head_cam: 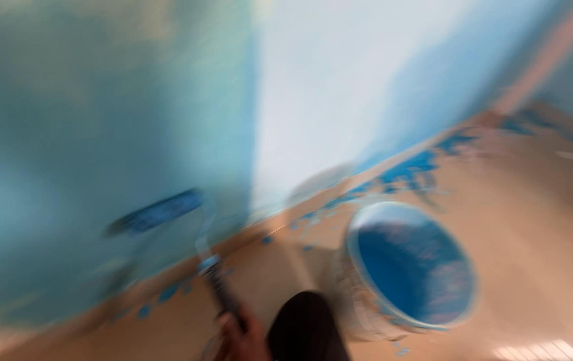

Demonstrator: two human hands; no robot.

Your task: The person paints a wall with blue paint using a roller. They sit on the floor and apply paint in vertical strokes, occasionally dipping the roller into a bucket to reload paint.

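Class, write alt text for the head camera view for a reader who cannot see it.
A hand holds a paint roller against a blue wall, in a heavily blurred view. A bucket of blue paint stands on the paint-spattered floor beside it.

This is a room under painting: a half-painted blue and white wall [166,100], a round white bucket of blue paint [410,271], blue splashes on the beige floor [534,220]

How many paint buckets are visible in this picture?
1. The paint bucket stands on the floor at lower right, open and holding blue paint, to the right of the paint roller. The picture is blurred, and others may lie outside the view.
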